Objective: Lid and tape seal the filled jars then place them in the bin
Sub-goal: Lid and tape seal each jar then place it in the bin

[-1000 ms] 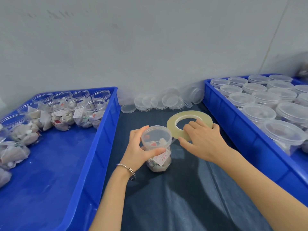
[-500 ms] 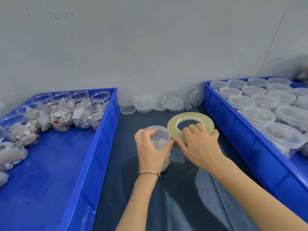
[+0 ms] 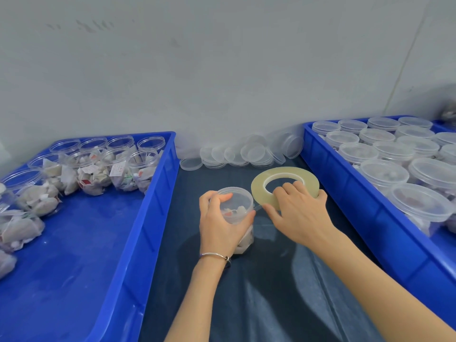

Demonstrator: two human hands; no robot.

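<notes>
- Nearest you, both forearms reach forward over the dark worktop [image 3: 283, 304], with a thin bangle [image 3: 214, 255] on your left wrist.
- Your left hand [image 3: 219, 225] is curled round the lidded jar [image 3: 238, 206], thumb and fingers wrapped over its near side and rim, so it stands upright on the worktop between the two bins.
- Your right hand [image 3: 298, 213] grips the tape roll [image 3: 283, 186]: its fingers [image 3: 291, 188] hook through the hole, and the thumb lies on the roll's near edge.
- The relation that matters: the roll sits just to the right of the jar and slightly beyond it, tilted with its flat face toward you. A short strip of tape [image 3: 257, 208] bridges the small gap from the roll to the jar's lid seam. I judge the coming move turns on feeding that strip round the seam, with the jar's upright axis as the pivot.
- Your left hand is the one on the jar, so turning it falls to that hand while the right pays out tape.
- Farther left, a blue bin [image 3: 158, 218] holds open filled jars [image 3: 118, 169].
- Farther right, another blue bin [image 3: 345, 183] is packed with lidded jars [image 3: 385, 174], likely the drop-off.
- At the back, loose clear lids [image 3: 246, 154] lie against the wall.
</notes>
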